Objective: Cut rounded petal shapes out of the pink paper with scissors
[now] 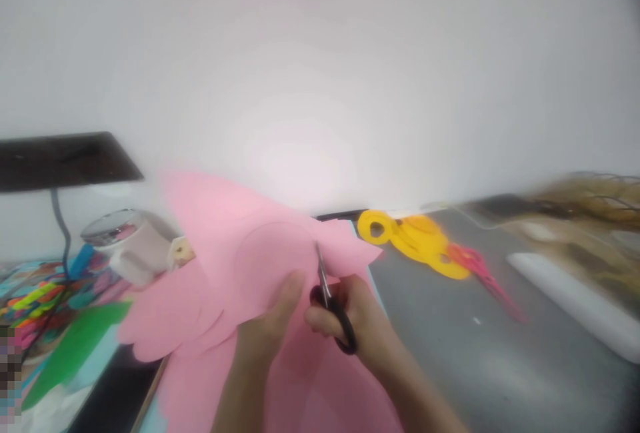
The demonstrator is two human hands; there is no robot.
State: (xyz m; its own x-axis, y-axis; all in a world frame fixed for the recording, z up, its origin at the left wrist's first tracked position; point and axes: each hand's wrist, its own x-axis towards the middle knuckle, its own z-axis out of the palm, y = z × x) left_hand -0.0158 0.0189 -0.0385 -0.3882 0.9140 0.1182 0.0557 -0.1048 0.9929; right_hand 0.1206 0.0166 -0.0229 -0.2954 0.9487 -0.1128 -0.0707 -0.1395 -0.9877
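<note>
My left hand [267, 323] grips a large pink paper sheet [210, 220], thumb on top and the other fingers hidden beneath it. A round outline shows on the sheet just above that thumb. In my right hand [357, 316] is a pair of black-handled scissors [325, 286], its fingers through the loops. The blades point up and away from me and meet the paper at the right side of the round outline. To the right of the blades a pointed flap of the same paper sticks out. More pink paper lies below both hands.
Yellow ring-shaped cut-outs [420, 240] and pink scissors [487, 280] lie on the grey table [450, 353]. At the right is a long white object [570, 303]. A white mug [145, 246], green paper [75, 346] and colourful craft bits stand left. A white wall [320, 73] rises behind.
</note>
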